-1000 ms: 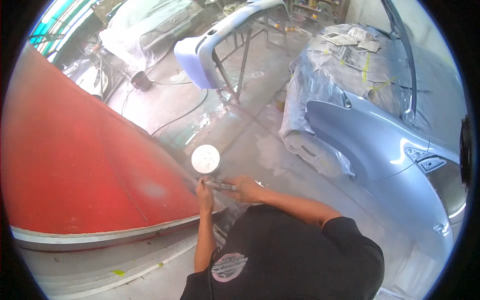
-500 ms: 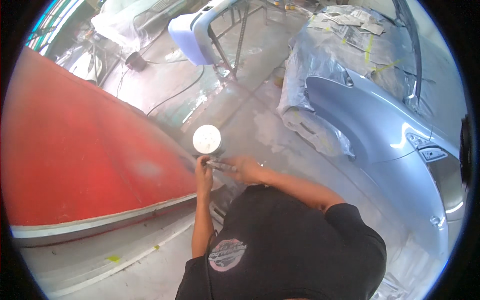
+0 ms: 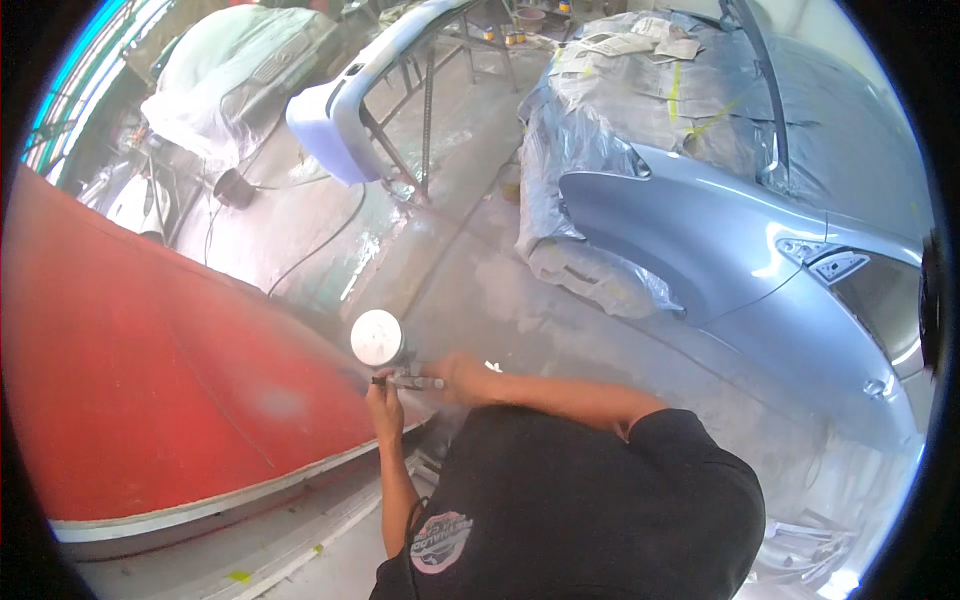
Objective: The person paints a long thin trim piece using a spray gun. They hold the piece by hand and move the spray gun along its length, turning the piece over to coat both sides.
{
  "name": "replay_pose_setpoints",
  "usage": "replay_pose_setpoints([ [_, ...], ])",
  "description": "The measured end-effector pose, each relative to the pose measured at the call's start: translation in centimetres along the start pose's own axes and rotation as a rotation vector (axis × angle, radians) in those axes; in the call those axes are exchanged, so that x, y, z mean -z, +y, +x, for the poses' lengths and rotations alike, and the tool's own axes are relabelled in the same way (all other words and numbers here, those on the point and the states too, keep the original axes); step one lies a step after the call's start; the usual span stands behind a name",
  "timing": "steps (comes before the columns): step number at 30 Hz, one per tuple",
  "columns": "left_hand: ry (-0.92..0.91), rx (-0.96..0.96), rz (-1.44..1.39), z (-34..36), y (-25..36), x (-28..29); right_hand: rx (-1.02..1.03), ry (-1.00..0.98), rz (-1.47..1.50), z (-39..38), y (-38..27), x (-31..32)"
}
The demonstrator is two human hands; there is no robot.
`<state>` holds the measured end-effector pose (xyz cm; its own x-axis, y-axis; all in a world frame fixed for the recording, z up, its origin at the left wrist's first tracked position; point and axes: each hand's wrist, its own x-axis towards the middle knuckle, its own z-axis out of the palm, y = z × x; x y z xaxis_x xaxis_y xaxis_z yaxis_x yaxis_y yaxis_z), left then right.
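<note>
A spray gun [image 3: 416,382] with a round white-lidded cup [image 3: 377,337] is in front of my chest. The fingers of my left hand [image 3: 385,403] are closed on it just below the cup, by a small dark part. My right hand [image 3: 463,379] is at the other end of the grey metal body, smeared by motion, so its fingers do not show clearly. Close on the left is a large red panel [image 3: 190,350] with a pale edge along its bottom and a lighter patch near its right side.
On the right stands a silver-blue car [image 3: 690,220], partly covered with plastic sheet and newspaper [image 3: 630,85]. Ahead, a bumper [image 3: 335,135] rests on a metal stand [image 3: 428,130]. A dark hose [image 3: 335,232] curves over the floor near a bucket [image 3: 233,188]. Farther back is another covered car [image 3: 235,80].
The view has shifted, so the car, the bumper and the red panel appear lower and farther left. The spray gun and both hands also appear lower left. My left hand keeps its hold.
</note>
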<state>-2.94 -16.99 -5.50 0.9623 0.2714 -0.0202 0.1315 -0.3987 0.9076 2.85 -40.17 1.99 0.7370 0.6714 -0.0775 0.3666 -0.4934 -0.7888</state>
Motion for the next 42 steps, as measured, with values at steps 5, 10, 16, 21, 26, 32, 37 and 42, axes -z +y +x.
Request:
replay_pose_setpoints([
  [5,-0.015,0.027,-0.047,0.3,-0.4,-0.2,0.13,0.132,0.089,0.1,1.5,-1.5],
  [10,-0.002,-0.065,-0.082,0.6,-0.3,-0.6,0.102,0.125,0.125,0.1,1.0,-0.9],
  [16,0.06,-0.108,-0.069,0.6,-0.2,-1.2,0.087,0.109,0.117,0.1,1.1,-0.7],
  [21,0.043,0.02,0.02,0.5,-1.8,-1.3,0.094,0.085,0.114,0.2,0.9,-0.3],
  [26,0.145,-0.023,-0.057,0.5,-3.5,-2.9,0.047,0.025,0.095,0.5,1.0,-0.1],
  [32,0.099,-0.036,-0.112,0.8,-4.9,-2.9,0.008,0.008,0.086,0.0,1.2,-0.4],
  [37,0.08,-0.068,-0.205,0.7,-5.1,-2.9,0.022,0.006,0.071,0.1,1.7,-0.9],
  [42,0.027,-0.072,-0.143,0.5,-5.2,-2.4,0.085,0.05,0.068,0.0,1.7,-1.4],
])
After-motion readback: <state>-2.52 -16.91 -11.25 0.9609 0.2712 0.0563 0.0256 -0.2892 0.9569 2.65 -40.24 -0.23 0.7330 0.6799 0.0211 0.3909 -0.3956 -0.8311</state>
